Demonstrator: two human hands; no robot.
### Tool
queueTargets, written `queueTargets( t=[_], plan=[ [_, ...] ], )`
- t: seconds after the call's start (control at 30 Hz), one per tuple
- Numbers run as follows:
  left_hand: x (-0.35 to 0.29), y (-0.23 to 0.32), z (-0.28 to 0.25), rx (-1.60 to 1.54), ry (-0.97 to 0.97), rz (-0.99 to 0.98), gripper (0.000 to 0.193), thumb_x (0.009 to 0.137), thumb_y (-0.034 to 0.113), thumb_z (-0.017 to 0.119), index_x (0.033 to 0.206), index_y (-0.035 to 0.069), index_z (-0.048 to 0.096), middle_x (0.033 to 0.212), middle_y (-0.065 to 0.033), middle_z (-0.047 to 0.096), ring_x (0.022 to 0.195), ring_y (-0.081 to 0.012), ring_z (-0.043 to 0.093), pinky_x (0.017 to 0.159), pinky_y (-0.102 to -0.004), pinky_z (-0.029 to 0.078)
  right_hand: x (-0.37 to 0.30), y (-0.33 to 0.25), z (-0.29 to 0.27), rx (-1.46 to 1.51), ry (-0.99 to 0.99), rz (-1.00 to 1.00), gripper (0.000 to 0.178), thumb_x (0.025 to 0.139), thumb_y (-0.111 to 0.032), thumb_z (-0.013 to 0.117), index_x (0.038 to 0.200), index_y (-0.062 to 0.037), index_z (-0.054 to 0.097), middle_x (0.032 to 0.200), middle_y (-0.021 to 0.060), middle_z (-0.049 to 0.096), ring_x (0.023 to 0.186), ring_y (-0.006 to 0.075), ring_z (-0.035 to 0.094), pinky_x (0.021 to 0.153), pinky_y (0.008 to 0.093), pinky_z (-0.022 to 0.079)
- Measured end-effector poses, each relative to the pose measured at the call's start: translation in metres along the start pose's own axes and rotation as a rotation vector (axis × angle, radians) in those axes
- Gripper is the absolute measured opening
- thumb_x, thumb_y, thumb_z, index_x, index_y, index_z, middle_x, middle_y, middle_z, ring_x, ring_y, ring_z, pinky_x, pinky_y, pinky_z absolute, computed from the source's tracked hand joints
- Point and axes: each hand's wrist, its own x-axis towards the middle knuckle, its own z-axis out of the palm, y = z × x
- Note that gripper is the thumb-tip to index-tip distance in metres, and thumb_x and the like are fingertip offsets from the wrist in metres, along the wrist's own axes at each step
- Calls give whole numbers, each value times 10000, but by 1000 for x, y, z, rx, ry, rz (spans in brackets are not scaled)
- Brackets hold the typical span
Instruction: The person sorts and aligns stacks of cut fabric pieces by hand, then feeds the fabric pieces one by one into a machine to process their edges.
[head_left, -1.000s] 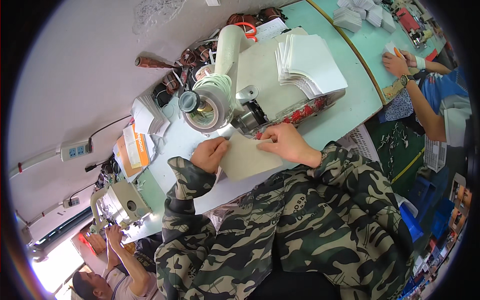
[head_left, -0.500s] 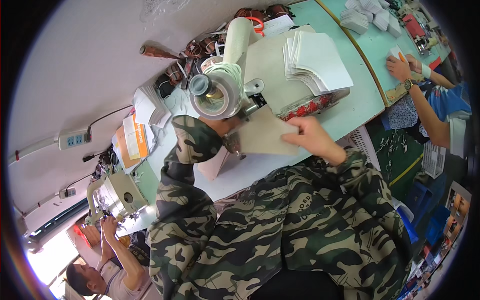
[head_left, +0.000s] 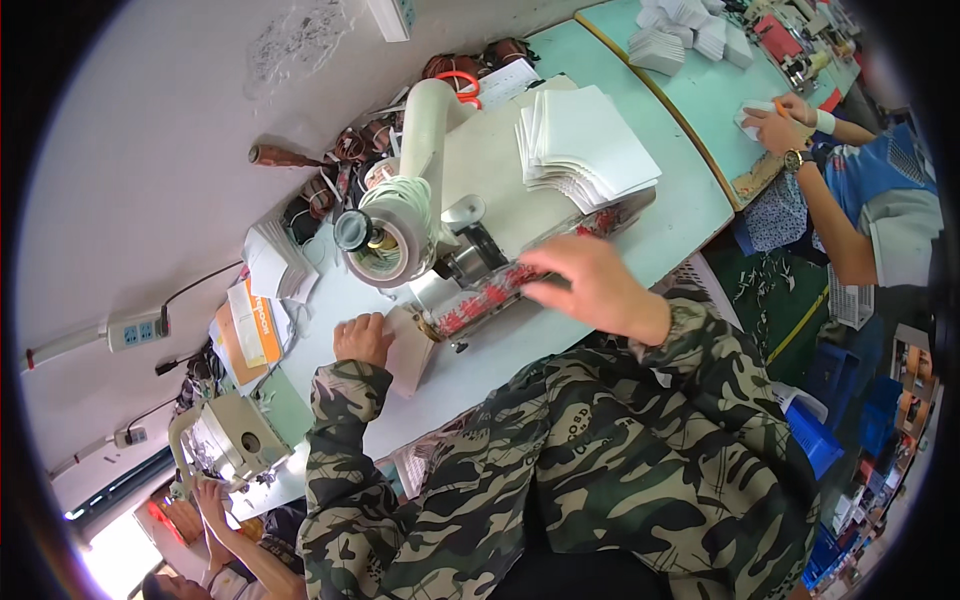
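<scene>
Sewing machine: the cream metal sewing machine (head_left: 420,215) stands on the pale green worktop (head_left: 690,200).
Stack: the white fabric squares (head_left: 585,145) lie on the machine's flat bed, right of its arm.
Left hand (head_left: 362,338): on a beige fabric piece (head_left: 412,350), left of the needle.
Right hand (head_left: 590,285): in front of the stack.

A stack of white fabric pieces (head_left: 585,145) is lying just beyond the right grip on the tabletop (head_left: 690,205); orange-handled scissors (head_left: 462,82) are resting farther back; a power strip (head_left: 137,330) is hanging well left of the left grip.
</scene>
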Motion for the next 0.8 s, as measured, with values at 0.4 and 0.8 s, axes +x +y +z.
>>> queueTargets(
  t=[0.4, 0.8],
  plan=[
    [11, 0, -49, -1044, -393, -23, 177, 879, 150, 606, 923, -18, 644, 702, -57, 624, 640, -116, 563, 617, -277, 458, 16, -3, -15, -369, 213, -47, 476, 715, -218, 774, 1116, -37, 592, 1037, 121, 623, 915, 287, 607, 719, 403, 496],
    [3, -17, 33, -553, -85, -276, 265, 803, 263, 620, 942, 47, 686, 835, -176, 682, 794, -351, 662, 741, -406, 513, 72, 67, -62, -1079, 175, 1, 701, 645, -118, 691, 1278, 55, 442, 960, 193, 566, 830, 317, 580, 584, 438, 475]
  ],
)
